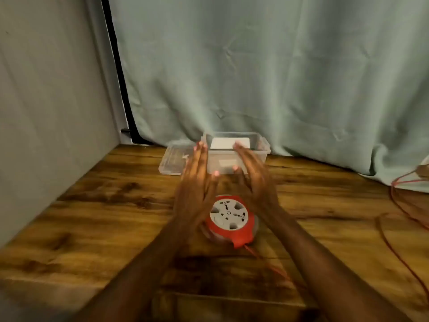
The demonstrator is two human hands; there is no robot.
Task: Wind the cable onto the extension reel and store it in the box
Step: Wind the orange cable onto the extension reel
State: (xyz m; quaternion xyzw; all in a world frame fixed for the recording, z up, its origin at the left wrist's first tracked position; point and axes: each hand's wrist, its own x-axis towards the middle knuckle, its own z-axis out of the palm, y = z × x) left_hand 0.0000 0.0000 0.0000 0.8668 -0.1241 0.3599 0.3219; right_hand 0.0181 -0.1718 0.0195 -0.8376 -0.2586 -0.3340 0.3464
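A red extension reel (228, 219) with a white socket face lies flat on the wooden table. Its thin red cable (399, 249) leaves the reel's near side and loops loosely over the table's right part. Behind the reel stands a clear plastic box (262, 146) with something white inside. My left hand (197, 180) and my right hand (254, 177) hover above and beyond the reel, palms facing each other, fingers straight and pointing toward the box. Neither hand holds anything.
The box's clear lid (173, 160) lies flat just left of the box. A pale green curtain (278, 77) hangs behind the table and a grey wall (46, 112) closes the left side. More cable (404, 178) runs off at the right edge.
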